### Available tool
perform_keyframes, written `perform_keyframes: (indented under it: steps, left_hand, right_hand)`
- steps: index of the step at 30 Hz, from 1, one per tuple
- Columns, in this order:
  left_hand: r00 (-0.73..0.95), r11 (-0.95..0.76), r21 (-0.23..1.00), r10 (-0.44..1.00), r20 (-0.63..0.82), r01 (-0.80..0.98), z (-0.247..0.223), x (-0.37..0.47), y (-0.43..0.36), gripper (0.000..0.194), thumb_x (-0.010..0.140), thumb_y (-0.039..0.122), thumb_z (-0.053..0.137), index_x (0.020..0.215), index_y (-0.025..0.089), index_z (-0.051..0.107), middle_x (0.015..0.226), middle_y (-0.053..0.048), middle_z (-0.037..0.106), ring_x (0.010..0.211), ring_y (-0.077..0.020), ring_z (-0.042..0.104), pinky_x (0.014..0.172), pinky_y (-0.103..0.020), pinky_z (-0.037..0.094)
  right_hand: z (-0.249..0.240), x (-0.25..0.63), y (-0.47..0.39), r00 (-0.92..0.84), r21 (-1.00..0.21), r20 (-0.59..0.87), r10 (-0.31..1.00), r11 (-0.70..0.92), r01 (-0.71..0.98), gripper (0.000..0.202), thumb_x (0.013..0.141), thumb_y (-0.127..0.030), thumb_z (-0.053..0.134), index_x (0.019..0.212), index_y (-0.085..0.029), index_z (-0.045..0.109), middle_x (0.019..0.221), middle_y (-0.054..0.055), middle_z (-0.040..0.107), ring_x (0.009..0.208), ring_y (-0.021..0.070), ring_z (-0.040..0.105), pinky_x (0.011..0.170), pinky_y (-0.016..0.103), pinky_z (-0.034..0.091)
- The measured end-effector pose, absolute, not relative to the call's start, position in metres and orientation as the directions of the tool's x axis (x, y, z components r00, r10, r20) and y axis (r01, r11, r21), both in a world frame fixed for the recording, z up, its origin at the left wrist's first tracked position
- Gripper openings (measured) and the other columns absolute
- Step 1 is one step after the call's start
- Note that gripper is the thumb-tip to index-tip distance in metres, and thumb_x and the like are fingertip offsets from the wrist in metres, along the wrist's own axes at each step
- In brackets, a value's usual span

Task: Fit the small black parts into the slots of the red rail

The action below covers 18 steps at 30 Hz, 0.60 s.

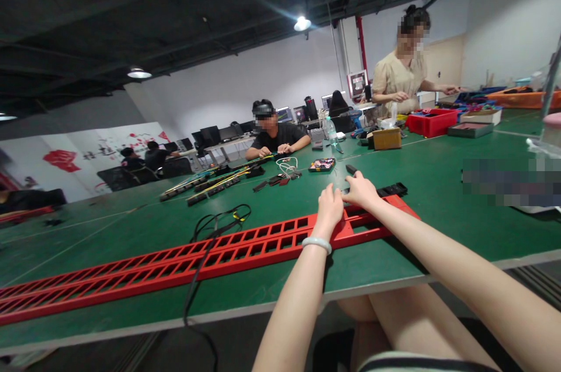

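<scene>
A long red slotted frame (245, 240) lies across the table near its front edge. Over its right part are both my hands, close together. My left hand (329, 208), with a pale bangle on the wrist, has its fingers curled at the frame's far edge; what they grip is hidden. My right hand (362, 191) is closed beside it, with a short dark piece (351, 169) showing past the fingers. Just right of that hand, a black slotted strip (392, 190) lies behind the frame's right end. A small dark part between the hands is too small to name.
A black cable (199, 270) crosses the frame and hangs over the table edge (144, 324). Farther back are black strips with wires (219, 188), a patterned box (322, 164), a bottle (332, 129) and a red bin (432, 122). Two people work across the table.
</scene>
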State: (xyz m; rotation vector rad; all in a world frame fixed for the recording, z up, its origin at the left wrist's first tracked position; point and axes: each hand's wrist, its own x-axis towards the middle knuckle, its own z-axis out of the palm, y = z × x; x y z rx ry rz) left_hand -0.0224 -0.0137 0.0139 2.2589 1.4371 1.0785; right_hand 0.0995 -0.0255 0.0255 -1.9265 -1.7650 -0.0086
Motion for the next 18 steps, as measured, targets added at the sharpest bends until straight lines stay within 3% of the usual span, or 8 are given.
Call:
perform_keyframes:
  steps: [4, 7, 11, 15, 18]
  left_hand:
    - [0.134, -0.36, 0.815, 0.932, 0.337, 0.454, 0.023, -0.017, -0.009, 0.045, 0.079, 0.031, 0.038, 0.12, 0.012, 0.04, 0.115, -0.013, 0.052, 0.101, -0.019, 0.051, 0.086, -0.029, 0.039]
    - [0.208, -0.244, 0.946, 0.957, 0.2, 0.215, 0.033, -0.01, -0.009, 0.042, 0.072, 0.023, 0.048, 0.112, 0.013, 0.046, 0.098, -0.011, 0.06, 0.079, -0.0165, 0.058, 0.069, -0.026, 0.046]
    - [0.375, -0.167, 0.986, 0.914, 0.152, 0.007, 0.041, 0.002, -0.009, 0.037, 0.063, 0.013, 0.054, 0.1, 0.014, 0.055, 0.082, -0.006, 0.063, 0.061, -0.0123, 0.057, 0.055, -0.023, 0.045]
    - [0.305, -0.165, 0.986, 0.938, 0.164, -0.023, 0.035, 0.008, -0.004, 0.032, 0.06, 0.008, 0.054, 0.091, 0.011, 0.059, 0.068, -0.004, 0.062, 0.055, -0.0114, 0.055, 0.052, -0.022, 0.044]
    - [0.292, -0.237, 0.971, 0.929, 0.228, -0.005, 0.027, 0.004, -0.001, 0.026, 0.058, 0.009, 0.059, 0.084, 0.01, 0.062, 0.071, -0.006, 0.063, 0.06, -0.0124, 0.056, 0.055, -0.022, 0.045]
  right_hand:
    - [0.027, 0.099, -0.033, -0.019, -0.361, 0.6, 0.8, 0.292, 0.886, 0.061, 0.065, -0.039, 0.056, 0.121, -0.018, 0.04, 0.111, 0.012, 0.04, 0.091, 0.0224, 0.052, 0.08, 0.031, 0.041]
    - [0.024, 0.098, -0.035, -0.095, -0.345, 0.716, 0.691, 0.469, 0.813, 0.069, 0.061, -0.03, 0.06, 0.124, -0.017, 0.037, 0.113, 0.011, 0.038, 0.094, 0.0221, 0.049, 0.082, 0.032, 0.04]
    - [0.022, 0.102, -0.034, -0.077, -0.353, 0.784, 0.616, 0.544, 0.761, 0.07, 0.06, -0.026, 0.061, 0.124, -0.017, 0.036, 0.113, 0.012, 0.038, 0.094, 0.0225, 0.048, 0.082, 0.035, 0.04]
    - [0.021, 0.109, -0.034, -0.135, -0.336, 0.768, 0.626, 0.573, 0.748, 0.059, 0.062, -0.024, 0.06, 0.118, -0.015, 0.044, 0.11, 0.012, 0.042, 0.095, 0.0221, 0.047, 0.083, 0.035, 0.04]
    - [0.022, 0.114, -0.037, -0.238, -0.315, 0.725, 0.647, 0.618, 0.72, 0.049, 0.064, -0.025, 0.059, 0.111, -0.015, 0.051, 0.105, 0.011, 0.048, 0.098, 0.0221, 0.046, 0.085, 0.035, 0.039]
